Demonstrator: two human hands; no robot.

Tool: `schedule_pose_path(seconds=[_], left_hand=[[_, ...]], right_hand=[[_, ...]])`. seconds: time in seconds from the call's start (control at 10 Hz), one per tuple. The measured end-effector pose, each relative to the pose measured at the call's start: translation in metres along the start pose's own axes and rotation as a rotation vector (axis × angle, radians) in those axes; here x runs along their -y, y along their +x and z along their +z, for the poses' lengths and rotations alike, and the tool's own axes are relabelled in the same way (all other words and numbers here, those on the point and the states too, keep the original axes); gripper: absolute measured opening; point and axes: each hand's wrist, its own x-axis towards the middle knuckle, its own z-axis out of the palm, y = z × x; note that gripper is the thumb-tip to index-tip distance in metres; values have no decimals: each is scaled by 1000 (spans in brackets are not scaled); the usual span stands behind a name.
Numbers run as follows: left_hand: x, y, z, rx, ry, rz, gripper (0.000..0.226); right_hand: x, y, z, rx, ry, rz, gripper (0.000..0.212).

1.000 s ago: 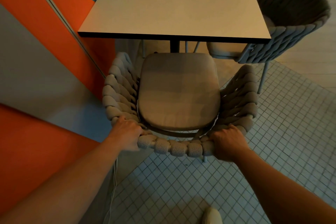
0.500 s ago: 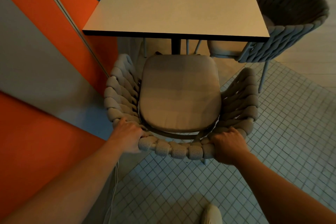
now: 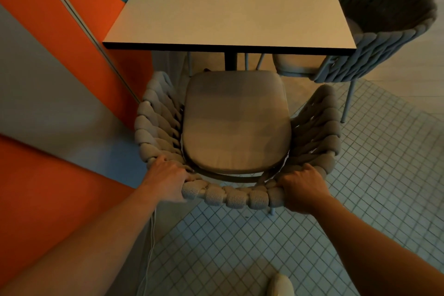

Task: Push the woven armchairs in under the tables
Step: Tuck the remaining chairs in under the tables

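A beige woven armchair (image 3: pixel 156 132) with a flat seat cushion (image 3: pixel 236 125) stands right in front of me, facing a pale square table (image 3: pixel 230 14). The cushion's front edge lies just short of the table's dark near edge. My left hand (image 3: pixel 167 181) grips the left end of the thick woven backrest. At the right end of that same backrest my right hand (image 3: pixel 302 187) is closed around the rim. A second, grey-blue woven armchair (image 3: pixel 374 31) stands at the table's right side, its seat partly under the tabletop.
An orange, grey and blue wall (image 3: pixel 60 79) runs close along the left of the chair and table. Small square floor tiles (image 3: pixel 384 163) cover the ground to the right and behind. A thin white cord (image 3: pixel 150 247) hangs by my left arm. A shoe tip (image 3: pixel 280 286) shows at the bottom.
The chair and my hands have shifted slightly forward and right in the view, and the table's near edge now sits closer to the cushion. My grip stays the same.
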Motion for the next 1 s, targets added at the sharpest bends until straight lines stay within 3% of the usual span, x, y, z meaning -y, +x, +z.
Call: schedule_pose_path(seconds=[0.2,0.4,0.5,0.7,0.8,0.9,1.0], left_hand=[[4,12,-8,34,11,-17,50],[3,11,3,-65,-13,-32,55],[-6,1,7,-80,-56,-53,66],[-32,-45,-4,10,-154,-133,108],[-42,-67,-18,72,-306,-120,107],[-59,-120,-40,139,-409,-108,91],[-78,-198,-61,215,-534,-174,79]], right_hand=[[-4,11,-6,17,-8,22,18],[-1,8,-11,23,-13,23,18],[0,1,-9,23,49,32,29],[20,-34,-39,77,132,7,74],[36,-51,-58,145,264,41,81],[56,-87,-82,192,437,89,80],[76,-136,-129,275,425,92,76]])
